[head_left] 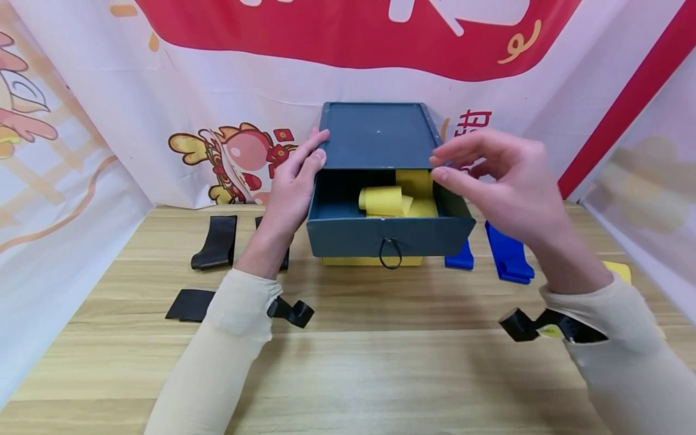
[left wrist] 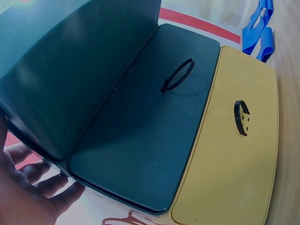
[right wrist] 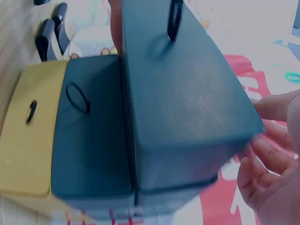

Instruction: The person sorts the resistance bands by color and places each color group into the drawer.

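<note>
A small cabinet with a dark teal top [head_left: 375, 136] stands before me, its top drawer [head_left: 348, 238] pulled out. Inside the drawer lie a yellow rolled band [head_left: 383, 199] and more yellow strip. My left hand [head_left: 290, 187] rests along the cabinet's left side, fingers extended. My right hand [head_left: 508, 184] hovers at the right front corner of the top, thumb and forefinger apart with nothing held between them. In the left wrist view, a closed teal drawer [left wrist: 140, 140] with a black loop pull [left wrist: 190, 70] sits above a closed yellow drawer [left wrist: 225, 178].
Black bands [head_left: 217, 241] lie on the wooden table [head_left: 370, 374] to the left, one of them partly behind my left forearm. Folded blue bands [head_left: 508, 254] lie to the right, with a yellow item [head_left: 618, 270] beyond my right wrist. A printed curtain [head_left: 283, 78] hangs behind the cabinet.
</note>
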A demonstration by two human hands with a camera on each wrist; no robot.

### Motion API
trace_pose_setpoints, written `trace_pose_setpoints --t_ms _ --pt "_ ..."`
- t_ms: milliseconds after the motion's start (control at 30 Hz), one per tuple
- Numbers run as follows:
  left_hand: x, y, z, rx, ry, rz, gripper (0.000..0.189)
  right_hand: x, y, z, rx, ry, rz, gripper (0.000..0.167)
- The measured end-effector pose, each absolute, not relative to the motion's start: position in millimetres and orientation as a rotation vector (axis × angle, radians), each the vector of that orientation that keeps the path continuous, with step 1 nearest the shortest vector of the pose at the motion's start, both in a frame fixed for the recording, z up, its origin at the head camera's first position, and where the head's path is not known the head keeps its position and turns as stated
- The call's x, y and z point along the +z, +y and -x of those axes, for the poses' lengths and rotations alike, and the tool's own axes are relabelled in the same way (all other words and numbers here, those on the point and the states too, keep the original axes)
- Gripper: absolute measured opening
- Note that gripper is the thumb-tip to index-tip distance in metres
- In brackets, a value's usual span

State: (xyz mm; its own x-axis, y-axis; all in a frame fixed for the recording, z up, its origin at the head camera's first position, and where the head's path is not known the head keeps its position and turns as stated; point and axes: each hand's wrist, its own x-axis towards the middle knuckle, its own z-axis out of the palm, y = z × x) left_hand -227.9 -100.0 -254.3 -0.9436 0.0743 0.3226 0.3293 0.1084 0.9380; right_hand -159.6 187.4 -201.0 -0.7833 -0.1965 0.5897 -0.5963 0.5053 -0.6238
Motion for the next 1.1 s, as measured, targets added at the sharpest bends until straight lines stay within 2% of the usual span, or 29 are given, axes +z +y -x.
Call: trace_pose_setpoints --t_ms 300,600,867,1100 --pt "-254 -99 228 -1.934 -2.185 0.406 0.045 -207 245 149 1.209 -2.311 -0.478 0.029" --pt "-253 -100 228 -1.931 -2.192 0.382 0.045 -222 323 148 1.257 -2.457 -0.104 0.038" --pt "-254 -103 226 -1.938 -2.178 0.397 0.044 -259 391 173 1.327 -2.379 -0.254 0.033" --pt "-256 -100 227 -1.945 -2.178 0.390 0.044 -302 451 190 1.434 -2.352 -0.152 0.038"
